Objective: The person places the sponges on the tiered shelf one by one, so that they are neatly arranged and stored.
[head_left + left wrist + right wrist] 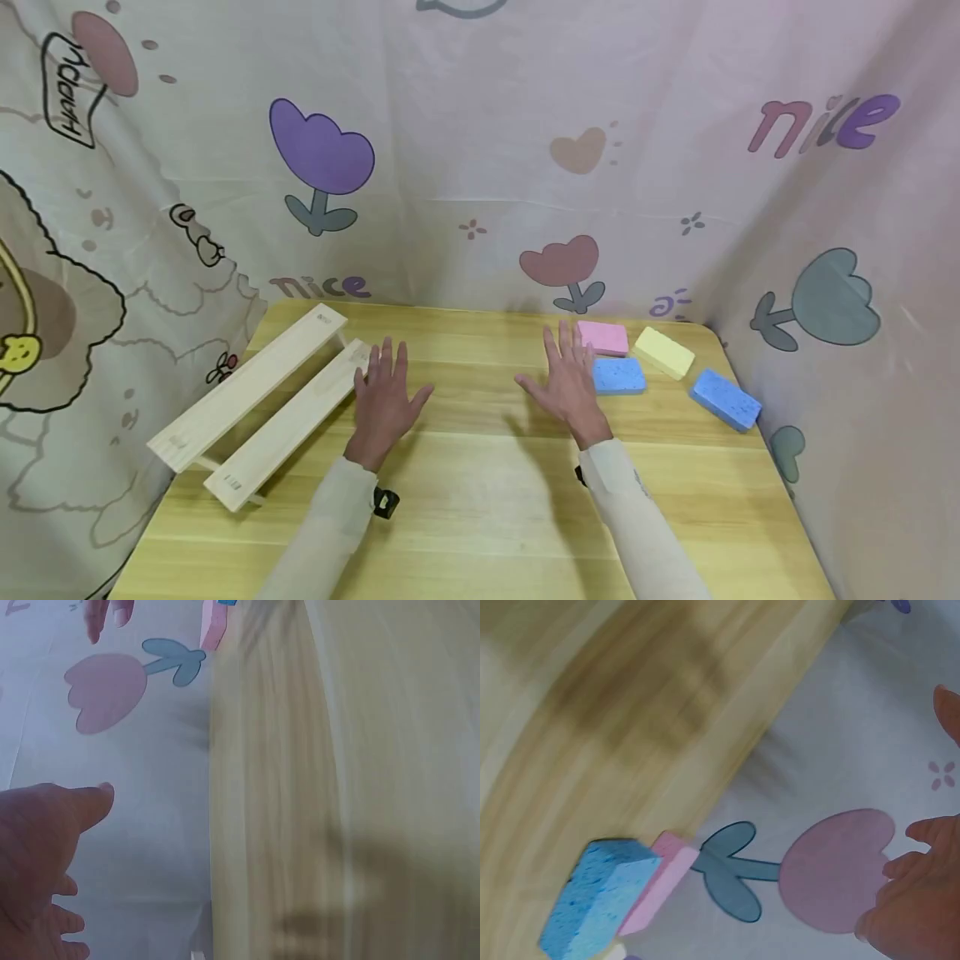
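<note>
Both hands hover above a wooden table with fingers spread and nothing held. The left hand (384,408) is beside a two-tier pale wooden rack (247,387), its fingers overlapping the lower board's far end in the head view; whether they touch I cannot tell. My right hand (570,387) is nearest a blue sponge (619,377) and a pink sponge (603,338), partly covering both in the head view. In the right wrist view the blue sponge (600,896) and pink sponge (660,881) lie apart from the hand (922,892). Farther right are a yellow sponge (664,352) and another blue sponge (725,400).
The light wooden table (465,517) has its far edge against a printed curtain (450,150), which also hangs along both sides. The rack stands slantwise along the table's left edge. The second blue sponge lies close to the right edge.
</note>
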A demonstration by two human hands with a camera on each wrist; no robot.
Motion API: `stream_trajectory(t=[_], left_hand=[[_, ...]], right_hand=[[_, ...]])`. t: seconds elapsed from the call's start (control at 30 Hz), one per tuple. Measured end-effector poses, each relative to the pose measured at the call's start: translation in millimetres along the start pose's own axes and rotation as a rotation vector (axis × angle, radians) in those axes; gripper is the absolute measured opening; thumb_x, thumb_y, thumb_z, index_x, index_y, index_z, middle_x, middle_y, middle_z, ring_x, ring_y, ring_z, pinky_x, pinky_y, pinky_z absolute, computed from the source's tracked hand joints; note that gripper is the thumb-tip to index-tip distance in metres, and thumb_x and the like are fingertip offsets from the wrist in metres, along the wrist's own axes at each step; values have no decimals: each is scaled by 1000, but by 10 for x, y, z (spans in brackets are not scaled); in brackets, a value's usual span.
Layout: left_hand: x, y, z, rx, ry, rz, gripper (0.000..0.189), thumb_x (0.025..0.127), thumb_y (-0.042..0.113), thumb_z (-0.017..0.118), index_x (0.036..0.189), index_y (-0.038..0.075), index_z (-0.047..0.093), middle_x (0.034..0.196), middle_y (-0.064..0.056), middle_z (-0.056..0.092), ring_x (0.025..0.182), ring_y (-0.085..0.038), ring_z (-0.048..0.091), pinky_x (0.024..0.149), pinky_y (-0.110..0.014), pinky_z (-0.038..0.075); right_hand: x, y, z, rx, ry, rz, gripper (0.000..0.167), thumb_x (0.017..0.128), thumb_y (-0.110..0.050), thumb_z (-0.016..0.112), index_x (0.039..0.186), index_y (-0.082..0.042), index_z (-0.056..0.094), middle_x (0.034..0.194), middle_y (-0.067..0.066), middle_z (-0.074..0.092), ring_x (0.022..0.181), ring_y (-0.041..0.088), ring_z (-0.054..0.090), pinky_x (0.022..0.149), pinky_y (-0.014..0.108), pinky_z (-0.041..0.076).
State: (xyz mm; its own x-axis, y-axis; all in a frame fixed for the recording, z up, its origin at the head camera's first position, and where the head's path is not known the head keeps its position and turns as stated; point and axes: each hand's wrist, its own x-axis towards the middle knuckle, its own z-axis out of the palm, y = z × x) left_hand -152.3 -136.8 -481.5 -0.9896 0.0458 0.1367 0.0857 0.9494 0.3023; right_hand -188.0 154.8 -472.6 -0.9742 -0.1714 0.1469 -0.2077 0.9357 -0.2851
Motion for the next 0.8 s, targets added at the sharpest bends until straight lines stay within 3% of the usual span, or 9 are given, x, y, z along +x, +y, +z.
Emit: stream_trajectory(t=[0.53, 0.8], left_hand=[[-432, -533, -79, -60, 115, -124, 83, 91, 42, 60, 150, -1, 19, 156, -27, 12, 143, -46, 9, 104, -76, 12], [-539, -739, -117, -45, 91, -179, 83, 94, 40, 56, 150, -3, 13, 156, -28, 5, 143, -47, 4, 102, -77, 11]], right_hand=[[349, -538, 53, 92, -6, -121, 90, 85, -52, 64, 152, -10, 21, 160, 16, 9, 147, 34, 7, 119, 54, 16], [501, -856, 97, 93, -34, -174, 86, 87, -53, 62, 152, -12, 22, 160, 14, 9, 148, 32, 6, 120, 52, 15]])
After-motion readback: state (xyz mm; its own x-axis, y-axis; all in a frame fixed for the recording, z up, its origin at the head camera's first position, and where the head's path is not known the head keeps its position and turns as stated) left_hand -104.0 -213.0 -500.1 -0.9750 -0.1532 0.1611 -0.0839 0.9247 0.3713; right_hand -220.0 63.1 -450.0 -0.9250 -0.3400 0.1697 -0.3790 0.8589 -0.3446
